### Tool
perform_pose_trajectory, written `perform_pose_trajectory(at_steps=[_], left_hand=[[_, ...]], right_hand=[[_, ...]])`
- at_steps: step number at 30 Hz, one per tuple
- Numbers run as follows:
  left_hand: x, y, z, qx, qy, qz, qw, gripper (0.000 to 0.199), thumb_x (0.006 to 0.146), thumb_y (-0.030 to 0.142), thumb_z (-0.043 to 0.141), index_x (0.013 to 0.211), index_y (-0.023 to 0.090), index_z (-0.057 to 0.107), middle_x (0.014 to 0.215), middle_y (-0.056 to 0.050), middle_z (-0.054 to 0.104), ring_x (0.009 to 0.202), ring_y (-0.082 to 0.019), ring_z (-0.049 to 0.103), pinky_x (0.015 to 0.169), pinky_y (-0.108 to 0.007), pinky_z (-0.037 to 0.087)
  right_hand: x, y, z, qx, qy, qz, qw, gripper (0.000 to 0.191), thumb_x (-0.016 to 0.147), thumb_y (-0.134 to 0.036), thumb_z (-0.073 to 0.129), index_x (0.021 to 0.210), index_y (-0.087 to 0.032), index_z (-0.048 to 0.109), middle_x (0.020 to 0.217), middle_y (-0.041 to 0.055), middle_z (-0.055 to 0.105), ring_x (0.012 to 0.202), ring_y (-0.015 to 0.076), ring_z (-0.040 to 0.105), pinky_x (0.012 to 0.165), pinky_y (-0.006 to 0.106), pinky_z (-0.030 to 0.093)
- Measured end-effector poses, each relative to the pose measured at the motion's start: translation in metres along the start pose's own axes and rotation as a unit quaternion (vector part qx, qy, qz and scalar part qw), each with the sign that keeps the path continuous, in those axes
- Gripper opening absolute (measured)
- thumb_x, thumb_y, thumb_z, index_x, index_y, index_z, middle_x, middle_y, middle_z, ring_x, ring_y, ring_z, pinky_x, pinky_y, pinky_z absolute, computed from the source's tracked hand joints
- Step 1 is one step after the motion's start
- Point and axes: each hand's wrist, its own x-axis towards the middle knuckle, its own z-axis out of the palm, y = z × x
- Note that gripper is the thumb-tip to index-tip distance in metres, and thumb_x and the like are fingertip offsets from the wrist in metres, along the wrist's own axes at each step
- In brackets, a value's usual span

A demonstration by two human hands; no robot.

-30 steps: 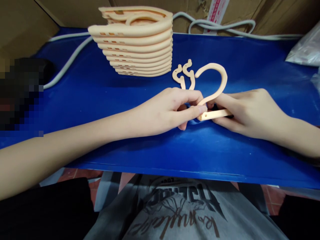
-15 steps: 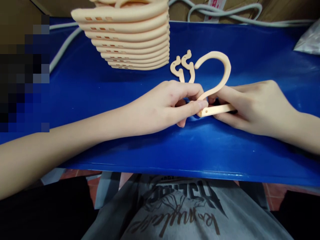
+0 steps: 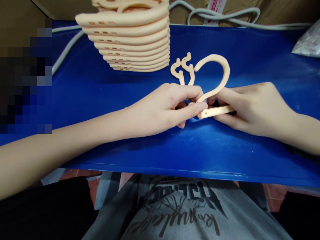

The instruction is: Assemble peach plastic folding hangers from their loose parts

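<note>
My left hand (image 3: 172, 106) pinches the base of a cream plastic hanger hook (image 3: 226, 71) between thumb and fingers. The hook curls up and to the left over the blue table. My right hand (image 3: 257, 108) is closed round a cream bar (image 3: 217, 111) that has a small hole near its left end; that end touches my left thumb. Just beyond my left hand, two small notched cream pieces (image 3: 176, 70) (image 3: 191, 70) stick up, their lower parts hidden behind the fingers.
A tall stack of cream hanger parts (image 3: 132, 36) stands at the back left of the blue table (image 3: 250, 153). Behind lie a looped grey-white cable (image 3: 225, 13) and cardboard. A clear plastic bag (image 3: 307, 43) rests at the back right.
The view has shifted slightly, so the stack and table sit a little lower in the picture. Both hands keep the same hold on the hook and the bar.
</note>
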Motion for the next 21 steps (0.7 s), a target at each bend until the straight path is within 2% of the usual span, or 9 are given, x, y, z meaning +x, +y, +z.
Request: perform_pose_trajectory(at_steps=[4,10,15,21], left_hand=[[0.0001,0.0003,-0.0015,0.007,-0.001,0.006,1.0,0.024,0.106,0.033,0.055,0.086,0.021,0.062,0.067,0.006,0.063,0.057,-0.009,0.056,0.055,-0.024,0.038],[0.0006,0.0016,-0.0059,0.077,-0.062,0.054,0.994,0.022,0.107,0.031,0.051,0.092,0.022,0.064,0.07,0.006,0.059,0.063,-0.01,0.053,0.06,-0.023,0.039],[-0.0014,-0.003,-0.0023,0.068,-0.035,0.054,0.996,0.025,0.108,0.035,0.05,0.096,0.022,0.068,0.069,0.005,0.058,0.062,-0.01,0.051,0.061,-0.024,0.038],[-0.0018,-0.0049,-0.0008,0.062,-0.031,0.05,0.996,0.026,0.107,0.036,0.051,0.098,0.022,0.07,0.069,0.005,0.059,0.061,-0.01,0.05,0.059,-0.023,0.037]], right_hand=[[-0.0014,0.0013,0.0025,-0.003,0.024,-0.013,1.0,0.033,0.105,-0.041,0.041,0.11,-0.02,0.066,0.076,0.0035,0.07,0.056,0.0172,0.053,0.056,0.031,0.027],[-0.0015,0.0017,0.0015,-0.016,0.024,-0.014,0.999,0.042,0.107,-0.049,0.039,0.115,-0.019,0.067,0.075,0.0041,0.07,0.055,0.0171,0.052,0.053,0.03,0.027],[0.0015,0.0002,0.0002,-0.01,0.004,0.003,1.0,0.042,0.105,-0.049,0.038,0.113,-0.021,0.068,0.073,0.0033,0.069,0.054,0.0173,0.054,0.052,0.03,0.027],[0.0028,-0.0003,-0.0004,0.002,-0.003,0.001,1.0,0.038,0.103,-0.044,0.041,0.112,-0.019,0.068,0.078,0.005,0.072,0.056,0.018,0.056,0.053,0.03,0.026]])
